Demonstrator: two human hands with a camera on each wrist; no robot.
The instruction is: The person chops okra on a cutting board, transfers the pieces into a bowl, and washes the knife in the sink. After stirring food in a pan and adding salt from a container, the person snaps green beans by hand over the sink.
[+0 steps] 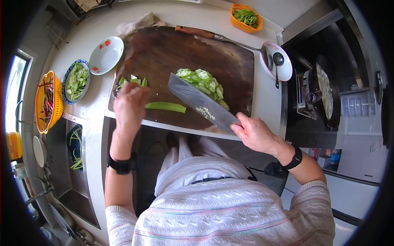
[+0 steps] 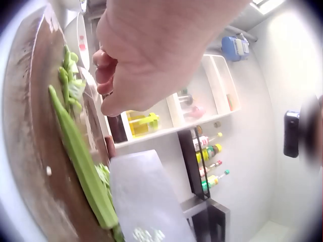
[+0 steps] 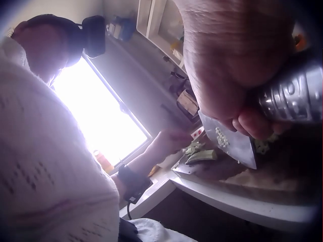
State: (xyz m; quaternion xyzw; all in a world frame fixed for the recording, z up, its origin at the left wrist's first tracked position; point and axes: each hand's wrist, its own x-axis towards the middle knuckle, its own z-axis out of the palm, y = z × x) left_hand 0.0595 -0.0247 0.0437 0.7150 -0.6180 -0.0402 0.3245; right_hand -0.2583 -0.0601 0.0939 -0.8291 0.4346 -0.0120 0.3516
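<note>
Brown chopping board below. The cleaver is clamped in my right hand; my left hand hovers apart, and whether it pinches anything I can't tell. Sliced okra is heaped beyond the cleaver, presumably leaving room for the trimmed okra pod near the front edge. Pale seeds dot the cleaver.

Smooth metal cleaver, wooden board

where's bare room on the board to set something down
The cutting board is bare in its far middle, between the turner and the sliced pile; a narrower bare strip lies right of that pile. The near side is crowded: left hand, green pod, cleaver.
</note>
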